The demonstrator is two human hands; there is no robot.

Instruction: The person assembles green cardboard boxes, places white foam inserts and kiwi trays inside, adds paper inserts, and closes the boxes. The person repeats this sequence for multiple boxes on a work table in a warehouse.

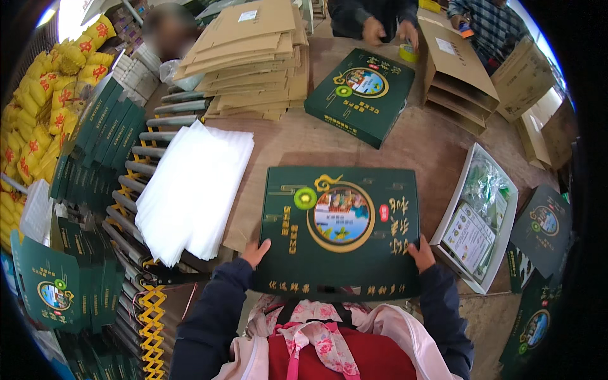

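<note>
A dark green cardboard kiwifruit gift box with a printed round picture lies flat before me, its lid closed. My left hand grips its left side near the front corner, thumb on top. At the opposite side my right hand holds it the same way, fingers hidden beneath. The front edge, with a handle slot, overhangs towards my body. Farther back on the table sits a second closed green gift box, turned at an angle.
White foam sheets lie left, beside a roller conveyor. Flattened cartons are stacked behind. A white tray holds leaflets and plastic bags on the right. Across the table, a person's hands are near yellow tape, beside an open carton.
</note>
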